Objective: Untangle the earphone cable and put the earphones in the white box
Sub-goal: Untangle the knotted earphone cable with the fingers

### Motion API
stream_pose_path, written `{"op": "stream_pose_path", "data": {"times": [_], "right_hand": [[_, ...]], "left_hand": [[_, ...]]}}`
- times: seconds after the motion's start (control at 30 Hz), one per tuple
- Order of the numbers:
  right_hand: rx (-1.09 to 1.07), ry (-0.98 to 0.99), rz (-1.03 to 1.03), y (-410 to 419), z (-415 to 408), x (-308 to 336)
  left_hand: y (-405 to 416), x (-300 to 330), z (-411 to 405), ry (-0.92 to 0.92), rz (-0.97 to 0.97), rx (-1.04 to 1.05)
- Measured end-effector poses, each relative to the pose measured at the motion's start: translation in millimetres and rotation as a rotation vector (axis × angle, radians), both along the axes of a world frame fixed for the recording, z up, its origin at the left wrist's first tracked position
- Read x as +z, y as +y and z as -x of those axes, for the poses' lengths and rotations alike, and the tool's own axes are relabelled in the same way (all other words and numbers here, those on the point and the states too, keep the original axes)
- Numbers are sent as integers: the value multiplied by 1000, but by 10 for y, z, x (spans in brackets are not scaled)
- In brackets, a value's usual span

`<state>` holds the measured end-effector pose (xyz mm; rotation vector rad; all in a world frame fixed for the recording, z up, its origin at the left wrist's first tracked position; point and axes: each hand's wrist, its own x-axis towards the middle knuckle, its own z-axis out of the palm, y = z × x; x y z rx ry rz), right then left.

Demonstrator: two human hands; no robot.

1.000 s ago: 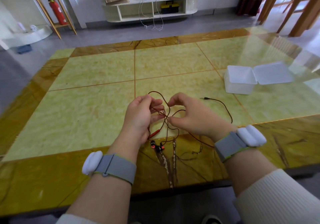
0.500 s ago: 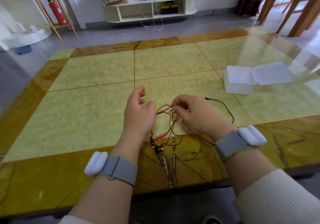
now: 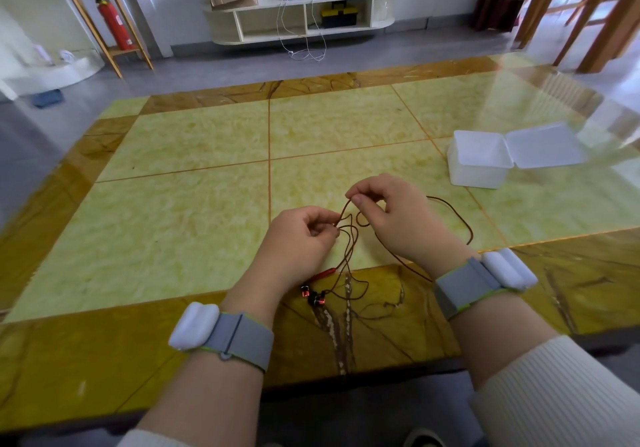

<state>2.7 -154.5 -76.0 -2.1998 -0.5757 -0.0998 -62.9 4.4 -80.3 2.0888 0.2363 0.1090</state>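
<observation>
The earphone cable [image 3: 349, 239], thin and reddish brown, hangs in a loose tangle between the two hands above the near part of the table [image 3: 180, 225]. Its earbuds [image 3: 313, 296], dark with copper-red bands, lie on the amber border of the tabletop just below the left hand, with a small red inline piece [image 3: 323, 274] beside them. The left hand [image 3: 298, 242] is curled nearly closed, its fingertips pinching strands at the middle of the tangle. The right hand [image 3: 398, 218] sits slightly higher, thumb and forefinger pressed together on one strand that rises from the knot. A long loop of cable sweeps out to the right of that hand and back under the wrist. The white box [image 3: 479, 166] stands well apart on the right side of the table, its lid [image 3: 543, 147] folded open flat behind it. Both wrists carry grey bands with white modules.
</observation>
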Motion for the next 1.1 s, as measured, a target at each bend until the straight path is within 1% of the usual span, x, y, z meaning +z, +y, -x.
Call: {"op": "stream_pose_path", "data": {"times": [0.17, 0.23, 0.3, 0.37, 0.47, 0.57, 0.67, 0.8, 0.9, 1.1], "right_hand": [[-112, -102, 64, 9, -23, -63], [-126, -123, 52, 24, -19, -57], [-83, -87, -12, 37, -2, -15], [18, 9, -50, 48, 39, 25], [122, 78, 23, 68, 90, 8], [134, 108, 8, 72, 84, -6], [135, 118, -8, 56, 80, -4], [129, 146, -7, 57, 80, -8], [118, 153, -21, 60, 81, 4], [76, 152, -9, 63, 48, -18]], "left_hand": [[-19, 49, -9, 52, 179, 81], [-30, 59, -11, 70, 275, 136], [-32, 58, -17, 87, 396, 190], [-27, 50, -26, 93, 494, 227], [-34, 68, -42, 106, 623, 238], [-42, 96, -54, 120, 716, 234], [-49, 112, -62, 122, 727, 229], [-35, 120, -68, 125, 680, 249], [-22, 113, -57, 121, 658, 205], [-31, 101, -50, 107, 684, 144]]}}
